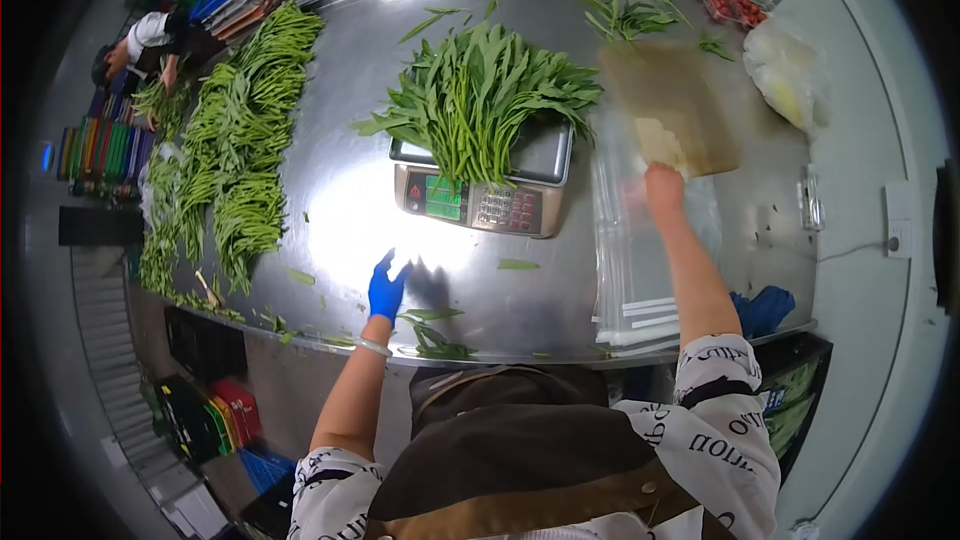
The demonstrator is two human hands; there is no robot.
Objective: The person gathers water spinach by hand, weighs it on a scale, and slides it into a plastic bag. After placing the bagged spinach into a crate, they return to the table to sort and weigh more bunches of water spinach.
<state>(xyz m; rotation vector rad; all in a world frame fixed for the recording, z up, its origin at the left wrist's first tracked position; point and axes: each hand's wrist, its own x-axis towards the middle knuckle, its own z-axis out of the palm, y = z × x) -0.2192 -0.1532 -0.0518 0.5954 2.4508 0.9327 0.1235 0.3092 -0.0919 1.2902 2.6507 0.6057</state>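
Note:
My left hand (386, 288), in a blue glove, is over the metal table below the scale, fingers apart and holding nothing. A bundle of long-leaved green stalks (480, 100) lies across the pan of a digital scale (475, 202) with a lit green display. Bare and closed, my right hand (664, 185) is at the lower edge of a blurred brown rectangular sheet (680, 90), against its pale torn-looking patch (657, 140). I cannot tell what its fingers hold. Below that hand and under my forearm lies a stack of clear plastic bags (635, 260).
Long heaps of green stalks (260, 120) cover the table's left side. Loose leaves (435, 340) lie at the front edge, more leaves (630, 15) at the back right. Red produce (733, 8) and a plastic bag (785, 75) sit far right. Another person (150, 45) bends at the far left.

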